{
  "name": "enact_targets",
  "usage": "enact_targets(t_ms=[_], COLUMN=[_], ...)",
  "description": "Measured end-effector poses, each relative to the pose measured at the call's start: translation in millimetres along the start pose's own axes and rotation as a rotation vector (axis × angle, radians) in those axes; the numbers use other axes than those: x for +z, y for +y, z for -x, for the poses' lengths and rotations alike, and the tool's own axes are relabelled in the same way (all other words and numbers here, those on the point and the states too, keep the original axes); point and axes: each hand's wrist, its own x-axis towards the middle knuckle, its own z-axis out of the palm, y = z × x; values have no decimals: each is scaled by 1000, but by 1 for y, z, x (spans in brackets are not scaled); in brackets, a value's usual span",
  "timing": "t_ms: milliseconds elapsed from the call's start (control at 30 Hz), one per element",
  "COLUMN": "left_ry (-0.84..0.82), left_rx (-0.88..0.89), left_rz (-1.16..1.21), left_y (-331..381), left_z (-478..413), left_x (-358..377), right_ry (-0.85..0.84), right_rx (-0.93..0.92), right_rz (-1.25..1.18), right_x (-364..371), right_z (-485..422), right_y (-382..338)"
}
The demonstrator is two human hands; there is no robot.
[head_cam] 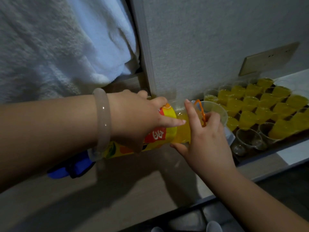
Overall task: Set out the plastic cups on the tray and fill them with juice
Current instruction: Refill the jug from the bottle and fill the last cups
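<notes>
A large juice bottle (pixel 167 129) with a yellow and red label lies tipped on its side, orange juice showing in its clear shoulder. My left hand (pixel 135 118) grips its body from above, a pale bangle on that wrist. My right hand (pixel 204 136) holds the neck end, thumb underneath, index finger along the shoulder, other fingers curled by the orange neck handle (pixel 200 111). The bottle's mouth points into a clear plastic container (pixel 217 109); the mouth itself is hidden. To the right, a dark tray (pixel 240 158) carries several small cups filled with juice (pixel 260 104) and a few empty cups (pixel 249 138) at its near-left corner.
A white towel (pixel 50 47) hangs at the upper left beside a light wall (pixel 200 39) with a beige socket plate (pixel 267 59). A blue object (pixel 66 169) lies on the wooden counter (pixel 133 190) under my left forearm. The counter's front edge runs across the lower right.
</notes>
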Motion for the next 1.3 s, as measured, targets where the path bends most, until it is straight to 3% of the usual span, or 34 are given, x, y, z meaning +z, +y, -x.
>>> enact_targets(t_ms=[1300], left_ry=[-26], left_rx=[2], left_rz=[-51], left_y=[4], left_z=[-4], left_x=[-17], right_ry=[64], right_rx=[6], right_rz=[-65], right_x=[-2], right_z=[-2], right_y=[9])
